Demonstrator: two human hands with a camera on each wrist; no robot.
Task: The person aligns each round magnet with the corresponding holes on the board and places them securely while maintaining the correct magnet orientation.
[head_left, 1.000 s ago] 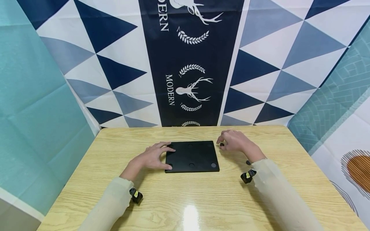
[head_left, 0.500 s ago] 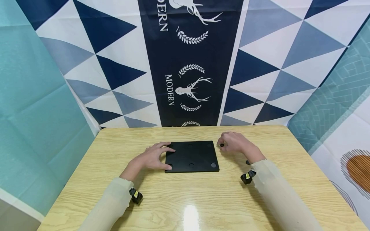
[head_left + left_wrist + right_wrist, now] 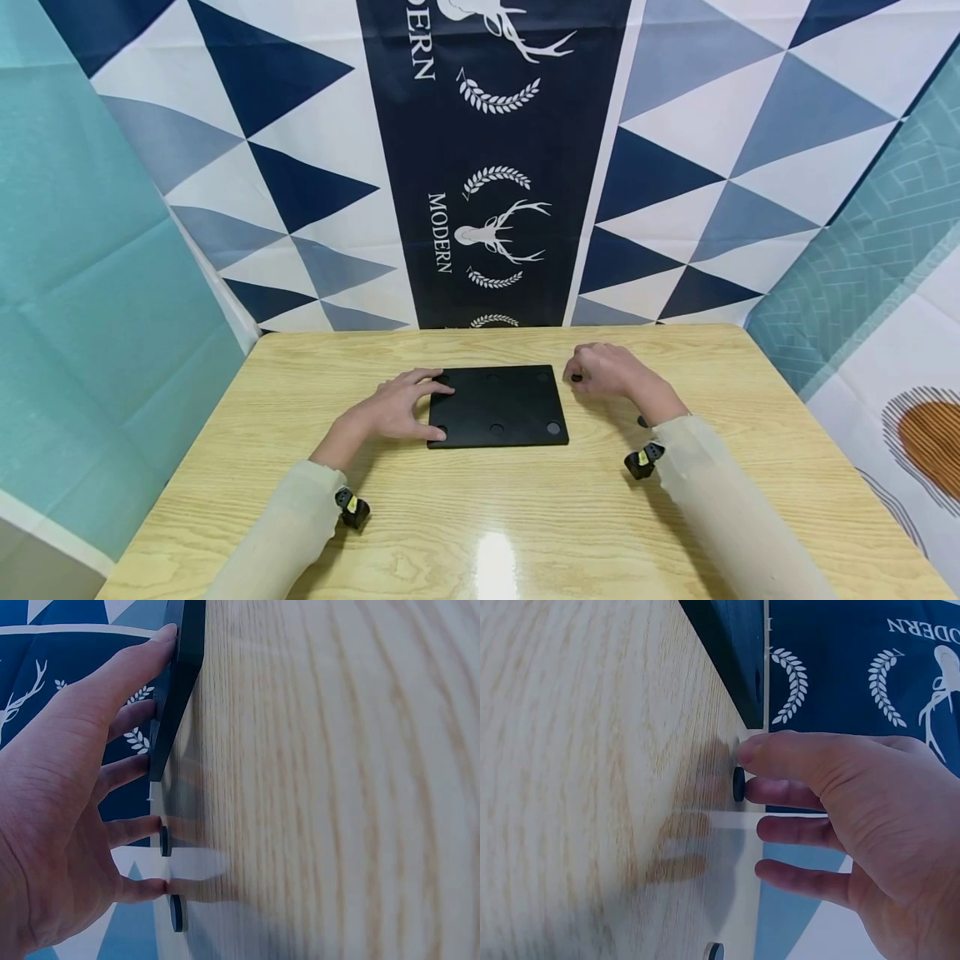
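A flat black rectangular board (image 3: 498,404) with shallow round recesses lies on the table. My left hand (image 3: 401,408) rests on its left end, fingers spread; in the left wrist view the thumb (image 3: 146,654) touches the board's edge. Just beyond the board's right edge my right hand (image 3: 607,369) reaches down with bent fingers. A small black disc (image 3: 739,784) lies on the table by its thumb and fingers; whether these pinch anything is hidden. In the left wrist view, two small dark discs, one nearer the board (image 3: 166,841) and one farther (image 3: 177,913), lie below the outer fingers.
Another small dark disc (image 3: 643,422) lies on the wooden table (image 3: 420,517) by the right wrist. A patterned cloth (image 3: 498,167) hangs behind the table's far edge. Small black cameras are strapped to both wrists.
My right hand has lowered slightly and its fingers have drawn in near the disc right of the board. The left hand and the board stay in place.
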